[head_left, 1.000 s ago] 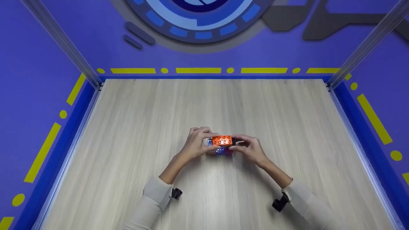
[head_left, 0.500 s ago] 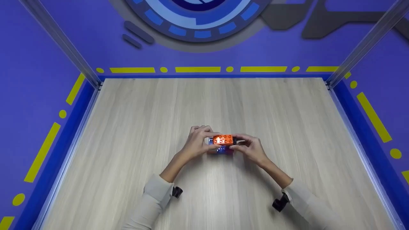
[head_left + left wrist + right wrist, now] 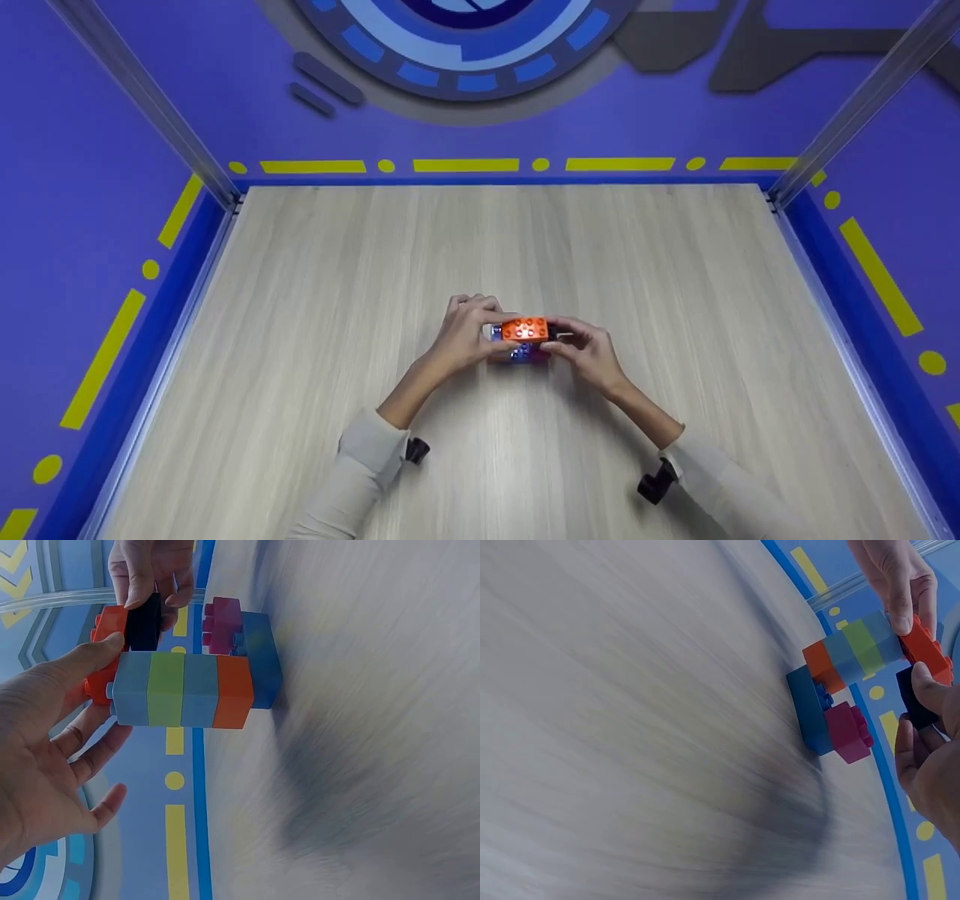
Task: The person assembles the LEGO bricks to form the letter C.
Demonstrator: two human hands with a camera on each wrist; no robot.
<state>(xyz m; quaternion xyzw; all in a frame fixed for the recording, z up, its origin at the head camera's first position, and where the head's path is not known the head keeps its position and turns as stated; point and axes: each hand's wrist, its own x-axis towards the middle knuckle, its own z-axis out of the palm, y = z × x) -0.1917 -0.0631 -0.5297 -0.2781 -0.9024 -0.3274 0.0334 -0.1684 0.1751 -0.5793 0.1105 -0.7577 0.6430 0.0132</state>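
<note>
My left hand (image 3: pixel 461 334) pinches a long orange toy building brick (image 3: pixel 526 330) between thumb and fingers, at the top of a brick tower. Under that brick's other end is a black brick (image 3: pixel 144 624), which my right hand (image 3: pixel 592 354) holds between thumb and fingers. The tower has a light blue brick (image 3: pixel 132 690) at its top, then a green brick (image 3: pixel 165 690), another light blue brick (image 3: pixel 200 691) and a small orange brick (image 3: pixel 234 692). It stands on one end of a dark blue base brick (image 3: pixel 807 711). A magenta brick (image 3: pixel 847 733) sits on the base's other end.
The build stands on a wood-grain table (image 3: pixel 375 262). Purple-blue panels (image 3: pixel 480 142) with yellow dashes enclose the back and sides, with metal posts at the corners. A black wrist camera (image 3: pixel 658 481) sits at the right cuff, another at the left.
The orange brick has shifted very slightly to the right with both hands. Each hand keeps the same hold.
</note>
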